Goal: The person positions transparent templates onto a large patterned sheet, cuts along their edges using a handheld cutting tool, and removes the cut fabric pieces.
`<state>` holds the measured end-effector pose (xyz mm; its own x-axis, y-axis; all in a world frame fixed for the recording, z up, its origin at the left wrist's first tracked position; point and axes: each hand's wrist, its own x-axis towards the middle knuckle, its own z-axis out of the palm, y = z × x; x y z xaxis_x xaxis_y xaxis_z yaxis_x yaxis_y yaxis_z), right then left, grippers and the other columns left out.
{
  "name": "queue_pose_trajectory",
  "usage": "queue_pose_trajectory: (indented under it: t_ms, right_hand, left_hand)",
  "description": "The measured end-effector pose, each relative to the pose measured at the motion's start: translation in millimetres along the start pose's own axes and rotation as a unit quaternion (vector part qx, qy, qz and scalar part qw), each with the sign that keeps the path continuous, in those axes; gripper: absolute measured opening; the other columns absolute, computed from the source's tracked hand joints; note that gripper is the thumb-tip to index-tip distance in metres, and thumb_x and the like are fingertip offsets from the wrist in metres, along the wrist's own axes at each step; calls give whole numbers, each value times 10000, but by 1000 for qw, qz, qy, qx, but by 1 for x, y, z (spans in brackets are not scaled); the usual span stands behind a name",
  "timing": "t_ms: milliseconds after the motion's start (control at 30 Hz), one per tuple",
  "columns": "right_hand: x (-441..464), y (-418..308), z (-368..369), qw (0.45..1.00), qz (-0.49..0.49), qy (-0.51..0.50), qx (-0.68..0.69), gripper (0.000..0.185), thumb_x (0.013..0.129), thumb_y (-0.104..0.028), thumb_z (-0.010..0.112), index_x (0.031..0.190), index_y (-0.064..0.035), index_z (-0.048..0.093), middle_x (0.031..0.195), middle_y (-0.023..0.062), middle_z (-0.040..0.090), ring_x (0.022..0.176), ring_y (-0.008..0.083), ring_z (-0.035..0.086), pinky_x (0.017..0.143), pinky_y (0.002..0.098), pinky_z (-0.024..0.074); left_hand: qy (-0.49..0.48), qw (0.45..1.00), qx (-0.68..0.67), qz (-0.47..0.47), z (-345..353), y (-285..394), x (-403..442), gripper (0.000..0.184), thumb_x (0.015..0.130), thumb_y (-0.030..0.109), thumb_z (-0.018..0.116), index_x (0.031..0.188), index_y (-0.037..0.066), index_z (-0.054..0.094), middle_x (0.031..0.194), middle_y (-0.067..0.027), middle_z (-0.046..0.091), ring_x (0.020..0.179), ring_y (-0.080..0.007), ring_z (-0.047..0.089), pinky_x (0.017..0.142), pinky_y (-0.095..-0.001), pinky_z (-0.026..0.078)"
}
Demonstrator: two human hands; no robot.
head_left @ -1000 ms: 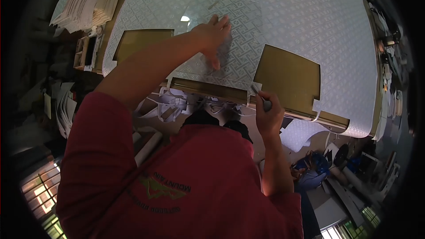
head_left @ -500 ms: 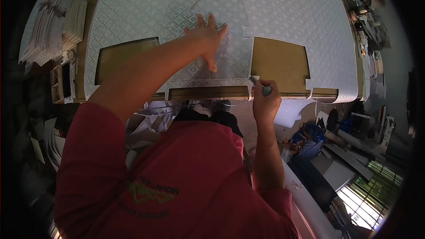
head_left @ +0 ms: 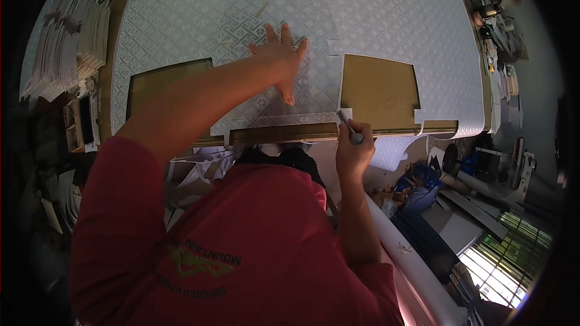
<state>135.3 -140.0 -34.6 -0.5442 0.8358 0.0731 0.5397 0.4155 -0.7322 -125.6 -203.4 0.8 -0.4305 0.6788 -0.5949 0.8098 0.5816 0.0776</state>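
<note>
A clear template sheet (head_left: 317,78) lies on pale patterned material (head_left: 386,18) spread over the table. My left hand (head_left: 279,60) rests on the template with its fingers spread. At the template's near right corner, my right hand (head_left: 353,154) is closed around a utility knife (head_left: 353,136) with a grey handle. The knife's tip touches or nearly touches the edge of the material there; the exact contact is too small to tell. Cut-out openings on both sides of the template show the brown tabletop (head_left: 379,87). A narrow strip of material (head_left: 284,119) runs along the template's near edge.
Stacked sheets (head_left: 57,54) stand at the left beyond the table edge. Tools and papers (head_left: 492,30) line the right side. Material hangs over the near right edge (head_left: 471,128). Below on the right are a blue bag (head_left: 423,184) and a long white roll (head_left: 417,265).
My right hand and the knife have shifted slightly toward me and left, the knife tilting a little. The whole view has moved slightly. My left hand stays spread on the template.
</note>
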Motion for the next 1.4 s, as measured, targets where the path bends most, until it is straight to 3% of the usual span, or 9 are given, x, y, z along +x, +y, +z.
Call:
queue_pose_trajectory:
  t_ms: [167, 300, 700, 767, 900, 1000, 1067, 1267, 1400]
  right_hand:
    - [27, 29, 30, 994, -21, 48, 98, 192, 906, -105, 803, 994, 30, 698, 867, 75, 732, 782, 122, 628, 743, 309, 539]
    - [94, 6, 55, 994, -54, 50, 81, 130, 910, -84, 787, 988, -3, 722, 870, 135, 751, 773, 193, 708, 744, 351, 562]
    - [127, 40, 64, 977, -76, 3, 199, 141, 913, -16, 785, 1025, 23, 710, 896, 48, 721, 790, 101, 648, 742, 252, 541]
    - [140, 41, 49, 951, -49, -102, 288, 106, 926, 38, 750, 1021, 28, 704, 900, 56, 725, 827, 112, 688, 771, 261, 578]
    - [184, 41, 22, 929, -30, -227, 290, 83, 955, 47, 711, 1031, 13, 704, 912, 41, 731, 858, 93, 679, 772, 249, 562]
    - [225, 33, 13, 892, -65, -349, 278, 72, 938, 41, 726, 1001, 18, 703, 902, 42, 736, 850, 105, 689, 783, 251, 561]
    - [250, 22, 9, 877, -118, -433, 173, 69, 906, 32, 748, 956, 17, 703, 874, 43, 739, 831, 110, 691, 774, 261, 554]
    - [291, 2, 13, 819, -242, -515, 67, 73, 882, 6, 766, 927, 15, 709, 839, 47, 735, 786, 108, 668, 726, 288, 525]
    - [286, 23, 41, 787, -188, -557, 184, 64, 893, 0, 762, 935, 10, 715, 842, 37, 731, 779, 101, 656, 716, 277, 517]
  left_hand:
    - [-7, 1000, 2, -14, -4, 4, 1, 1523, 527, 536, 1012, 1685, 184, 88, 1700, -338, 2, 1525, -624, 118, 1027, -769, 446]
    - [-6, 1000, -3, -5, -3, 4, 0, 1519, 522, 496, 1023, 1684, 174, 99, 1697, -343, 1, 1522, -628, 120, 1031, -775, 437]
    - [10, 999, -43, 6, 1, -1, -1, 1503, 504, 453, 1038, 1677, 173, 139, 1694, -340, 9, 1529, -625, 93, 1039, -797, 407]
    - [8, 999, -50, 4, 2, -2, -2, 1506, 498, 445, 1041, 1676, 178, 143, 1696, -335, 6, 1533, -620, 81, 1048, -795, 400]
    - [3, 998, -66, -6, -3, 1, -4, 1494, 500, 411, 1045, 1675, 188, 150, 1706, -319, -20, 1549, -599, 37, 1081, -796, 360]
    - [-10, 997, -71, -14, -8, 5, -5, 1469, 520, 378, 1041, 1674, 190, 152, 1710, -313, -50, 1556, -588, 12, 1096, -799, 335]
    - [-3, 997, -69, -21, -1, 5, -1, 1481, 507, 376, 1044, 1677, 209, 152, 1716, -299, -41, 1559, -582, 13, 1101, -800, 325]
    - [0, 997, -67, -32, -4, 11, 2, 1479, 495, 354, 1045, 1677, 214, 167, 1719, -296, -27, 1559, -582, 0, 1100, -803, 321]
    - [1, 997, -71, -35, -5, 13, 2, 1466, 499, 324, 1044, 1674, 210, 176, 1717, -300, -17, 1555, -586, -12, 1107, -806, 311]
